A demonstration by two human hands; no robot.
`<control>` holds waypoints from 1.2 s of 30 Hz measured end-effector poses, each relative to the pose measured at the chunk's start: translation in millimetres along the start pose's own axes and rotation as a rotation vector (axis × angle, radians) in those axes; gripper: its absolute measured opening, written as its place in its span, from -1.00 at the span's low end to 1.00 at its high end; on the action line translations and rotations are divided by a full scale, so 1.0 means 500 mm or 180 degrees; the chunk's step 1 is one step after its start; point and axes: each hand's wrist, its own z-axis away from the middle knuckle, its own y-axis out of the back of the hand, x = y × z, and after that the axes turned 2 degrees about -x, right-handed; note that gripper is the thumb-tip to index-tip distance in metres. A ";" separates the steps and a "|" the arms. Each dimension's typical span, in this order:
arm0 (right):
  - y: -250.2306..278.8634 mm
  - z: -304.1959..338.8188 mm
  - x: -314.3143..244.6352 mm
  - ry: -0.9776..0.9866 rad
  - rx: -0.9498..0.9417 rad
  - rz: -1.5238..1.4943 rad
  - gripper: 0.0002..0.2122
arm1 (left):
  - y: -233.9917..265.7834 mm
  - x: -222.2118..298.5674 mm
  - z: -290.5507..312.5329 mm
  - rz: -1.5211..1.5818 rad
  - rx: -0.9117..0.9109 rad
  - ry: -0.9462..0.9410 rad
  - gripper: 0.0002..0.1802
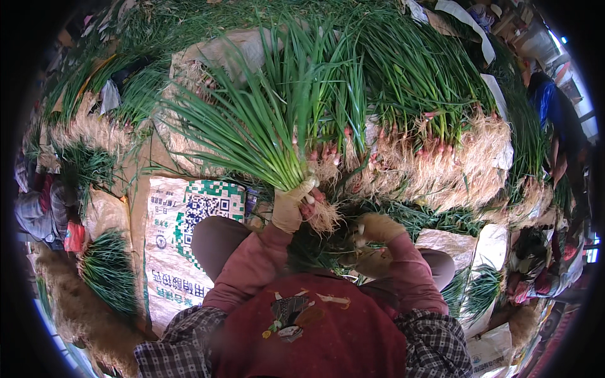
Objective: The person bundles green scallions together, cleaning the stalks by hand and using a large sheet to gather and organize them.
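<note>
In a pale glove, my left hand (291, 203) is closed around a bunch of spring onions (277, 160). The green leaves fan up and to the left; the reddish-white bulbs and stringy roots stick out to the right of the fist. My right hand (381, 228), gloved too, is held a little to the right of those roots, apart from them. Its fingers are curled in, and something small and whitish shows at their tips, too small to name. Beyond both hands lies a long pile of spring onions (428, 120), roots toward me.
A printed white sack (165, 252) lies to my left, beside a smaller heap of spring onions (108, 271). Loose green leaves (422, 217) are strewn on the right. Other people sit at the far left (47, 208) and far right (561, 264), among more onions.
</note>
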 end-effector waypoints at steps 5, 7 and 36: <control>0.149 -0.101 -0.027 -0.1008 0.2320 -0.0856 -0.75 | 0.003 -0.025 -0.015 0.0107 -0.0315 0.0243 -0.67; 0.156 -0.181 -0.006 -0.1522 0.1833 -0.0576 -0.69 | 0.008 -0.034 -0.018 -0.0090 -0.0267 0.0459 -0.66; -0.011 -0.124 -0.063 -0.0606 0.1852 -0.0810 -0.78 | -0.006 -0.055 -0.002 0.0114 -0.0762 0.1579 -0.75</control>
